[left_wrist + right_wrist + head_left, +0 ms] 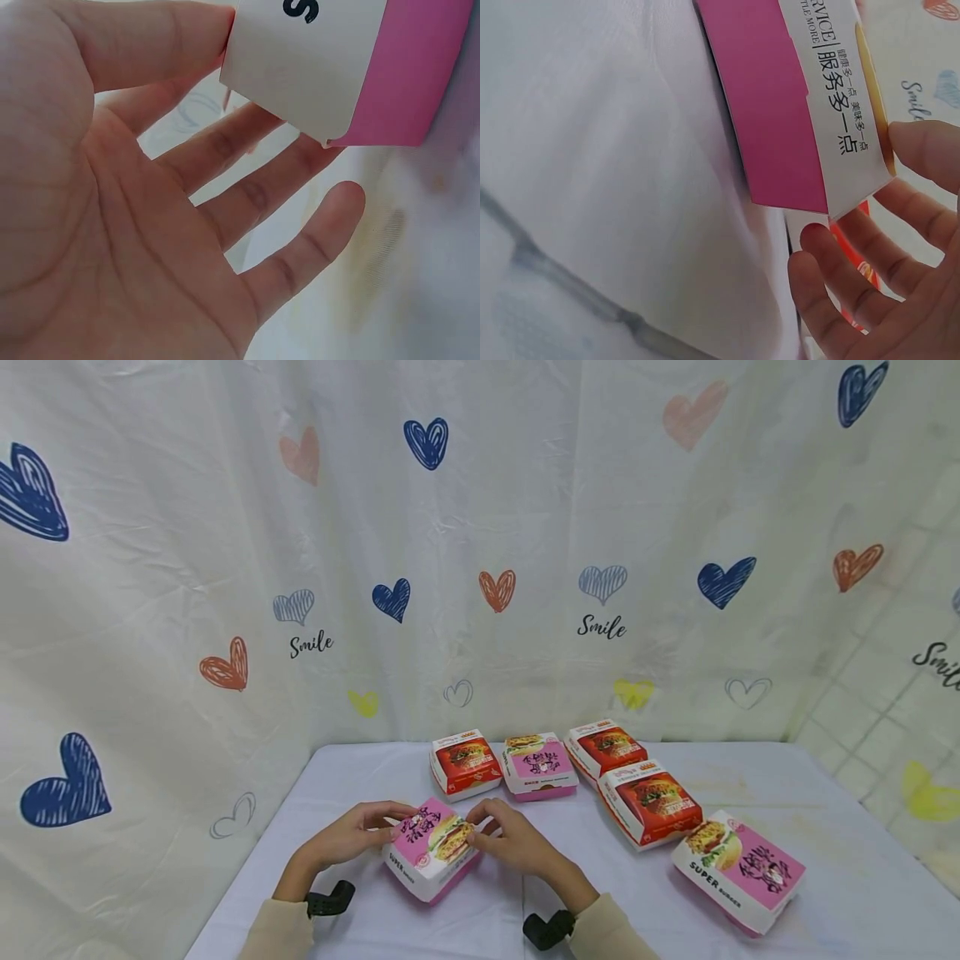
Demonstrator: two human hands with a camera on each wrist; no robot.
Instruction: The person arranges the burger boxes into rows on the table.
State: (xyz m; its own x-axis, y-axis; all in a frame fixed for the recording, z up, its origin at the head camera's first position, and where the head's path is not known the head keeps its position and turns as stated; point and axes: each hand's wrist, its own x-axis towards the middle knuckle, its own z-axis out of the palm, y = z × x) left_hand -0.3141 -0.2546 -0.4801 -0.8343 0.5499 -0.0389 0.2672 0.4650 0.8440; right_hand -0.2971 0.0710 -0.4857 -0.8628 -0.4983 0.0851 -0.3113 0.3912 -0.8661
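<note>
A pink and white burger box [429,852] sits in front of me on the table, its lid closed and its "SUPER" side turned toward me. At its left end my left hand [348,837] pinches a corner; the left wrist view shows the thumb on the white side and fingers [259,191] behind the edge. From the right my right hand [517,842] holds the opposite corner, thumb on the top edge and fingers [900,247] beyond the side. The box's far side is hidden in the head view.
Behind stand a red burger box [467,764] and a pink one [542,767]. Toward the right, two more red boxes [606,747] [651,803] touch each other, and another pink box [741,870] lies nearer. A heart-printed curtain [525,527] hangs behind the white-covered table [600,910].
</note>
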